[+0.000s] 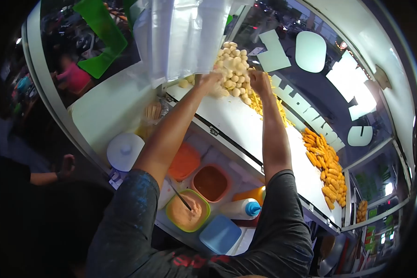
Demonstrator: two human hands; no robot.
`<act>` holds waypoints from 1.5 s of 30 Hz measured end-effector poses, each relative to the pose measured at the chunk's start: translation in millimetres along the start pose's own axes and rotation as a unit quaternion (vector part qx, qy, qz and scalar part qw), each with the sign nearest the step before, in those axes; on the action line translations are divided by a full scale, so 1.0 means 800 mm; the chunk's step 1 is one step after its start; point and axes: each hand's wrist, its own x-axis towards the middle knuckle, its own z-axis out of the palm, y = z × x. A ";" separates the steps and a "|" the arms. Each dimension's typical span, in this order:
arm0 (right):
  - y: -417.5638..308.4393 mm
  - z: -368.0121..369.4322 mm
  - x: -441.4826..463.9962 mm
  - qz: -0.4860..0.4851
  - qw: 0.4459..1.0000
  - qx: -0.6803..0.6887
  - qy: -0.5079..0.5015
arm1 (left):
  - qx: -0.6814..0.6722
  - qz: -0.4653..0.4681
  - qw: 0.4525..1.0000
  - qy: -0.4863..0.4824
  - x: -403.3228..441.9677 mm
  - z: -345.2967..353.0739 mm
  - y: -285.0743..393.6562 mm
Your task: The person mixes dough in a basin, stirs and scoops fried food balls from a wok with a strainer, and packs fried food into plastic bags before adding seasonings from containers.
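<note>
Both my arms stretch forward over the white counter (pixel 227 116) of a glass display case. My left hand (pixel 210 82) is closed and slightly blurred, just below the hanging clear plastic bags (pixel 180 46). Level with it on the right, my right hand (pixel 260 82) makes a fist. Something pale and see-through blurs between the two hands; what it is I cannot make out. Behind them lies a heap of round beige balls (pixel 239 78). Yellow fry-like strips (pixel 280 113) run along the glass to the right of the balls.
Golden oblong pieces (pixel 326 162) fill the counter's right end. Below stand an orange tub (pixel 184 162), a brown sauce tub (pixel 210 184), a green-rimmed tub (pixel 190 215) with a spoon, a blue-capped bottle (pixel 238 209) and a blue lid (pixel 220 234). Another person's hand (pixel 68 166) shows left.
</note>
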 end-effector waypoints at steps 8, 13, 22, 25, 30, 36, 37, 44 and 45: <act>-0.089 -0.107 0.063 -0.013 0.940 -0.307 -0.150 | -0.010 0.064 0.993 0.096 0.007 0.019 -0.010; -0.008 0.051 -0.045 0.230 0.930 -0.131 -0.255 | -0.035 0.080 0.996 0.012 -0.028 -0.015 -0.013; -0.017 -0.012 0.018 -0.009 1.000 -0.014 0.019 | -0.077 0.059 0.995 0.022 0.049 0.008 -0.046; -0.076 -0.095 0.056 -0.062 0.988 -0.141 -0.029 | -0.034 0.035 0.995 0.092 0.028 0.033 0.002; -0.106 -0.126 0.075 -0.187 0.928 -0.321 0.002 | -0.062 0.060 0.979 0.185 0.018 0.040 0.001; 0.034 0.034 -0.034 0.209 0.912 -0.209 -0.285 | -0.095 0.030 0.995 0.006 -0.023 0.001 0.008; 0.019 0.050 -0.049 0.224 0.927 -0.182 -0.239 | -0.086 0.039 0.996 -0.008 -0.019 -0.002 -0.001; 0.025 0.051 -0.056 0.155 0.986 -0.040 -0.052 | -0.083 0.027 0.996 -0.036 0.002 -0.012 0.003; 0.036 0.041 -0.045 0.114 0.993 -0.012 0.003 | -0.067 0.008 0.997 -0.039 0.008 -0.009 0.001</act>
